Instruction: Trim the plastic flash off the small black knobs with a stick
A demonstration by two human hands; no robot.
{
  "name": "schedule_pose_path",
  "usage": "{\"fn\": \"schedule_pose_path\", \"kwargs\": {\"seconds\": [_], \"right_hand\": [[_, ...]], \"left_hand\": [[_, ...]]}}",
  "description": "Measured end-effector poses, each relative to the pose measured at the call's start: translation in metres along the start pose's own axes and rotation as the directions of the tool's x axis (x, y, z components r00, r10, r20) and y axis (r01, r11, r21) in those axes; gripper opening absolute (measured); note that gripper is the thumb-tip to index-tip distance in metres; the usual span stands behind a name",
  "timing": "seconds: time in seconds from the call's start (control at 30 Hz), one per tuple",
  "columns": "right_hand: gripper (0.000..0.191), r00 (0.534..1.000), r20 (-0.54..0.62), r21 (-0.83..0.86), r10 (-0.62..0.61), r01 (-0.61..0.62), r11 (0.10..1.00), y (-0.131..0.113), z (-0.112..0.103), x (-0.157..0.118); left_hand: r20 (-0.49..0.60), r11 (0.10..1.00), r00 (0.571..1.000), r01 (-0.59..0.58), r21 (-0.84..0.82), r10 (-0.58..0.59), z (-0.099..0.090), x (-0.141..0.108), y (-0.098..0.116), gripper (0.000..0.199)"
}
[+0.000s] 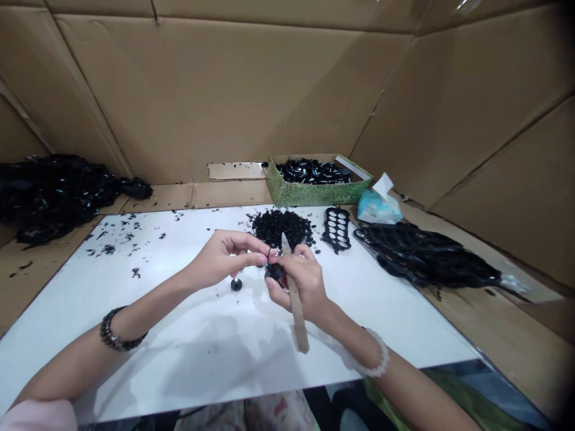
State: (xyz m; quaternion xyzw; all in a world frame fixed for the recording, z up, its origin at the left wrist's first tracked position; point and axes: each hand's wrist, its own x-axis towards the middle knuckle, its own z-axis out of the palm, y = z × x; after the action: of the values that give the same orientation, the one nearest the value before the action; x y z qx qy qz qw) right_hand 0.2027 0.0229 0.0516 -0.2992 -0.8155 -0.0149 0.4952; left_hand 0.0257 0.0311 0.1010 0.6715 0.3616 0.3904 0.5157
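Note:
My right hand is closed round a knife with a tan, wrapped-looking handle, its blade pointing away from me. The same fingers hold a small round black part. My left hand meets it from the left, thumb and forefinger pinched on a thin black strip at the part's top; whether the strip is joined to it I cannot tell. On the white tabletop, below my left fingers, stands another round black part with a light metal stud. Just beyond my hands lies a heap of small black pieces.
A green box full of black parts stands at the back, beside a blue tissue pack. A black perforated sheet lies right of the heap, with a black bundle farther right. Black material is piled left; cardboard walls enclose the table.

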Motion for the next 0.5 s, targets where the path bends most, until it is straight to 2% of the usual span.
{"fn": "schedule_pose_path", "kwargs": {"seconds": [0.17, 0.37, 0.5], "right_hand": [[0.011, 1.0, 0.017, -0.013, 0.01, -0.01, 1.0, 0.0, -0.002, 0.003], [0.013, 0.997, -0.006, 0.009, 0.077, -0.077, 0.997, 0.0, -0.006, 0.006], [0.015, 0.993, -0.054, 0.064, 0.107, -0.104, 0.992, -0.002, -0.007, 0.005]], "left_hand": [[-0.044, 0.997, 0.999, 0.0, -0.077, -0.004, -0.001, 0.003, -0.005, 0.012], [-0.099, 0.959, 0.992, -0.107, -0.262, 0.083, 0.001, 0.005, -0.011, 0.014], [-0.088, 0.916, 0.996, -0.067, -0.395, 0.034, -0.001, 0.008, -0.015, 0.018]]}}
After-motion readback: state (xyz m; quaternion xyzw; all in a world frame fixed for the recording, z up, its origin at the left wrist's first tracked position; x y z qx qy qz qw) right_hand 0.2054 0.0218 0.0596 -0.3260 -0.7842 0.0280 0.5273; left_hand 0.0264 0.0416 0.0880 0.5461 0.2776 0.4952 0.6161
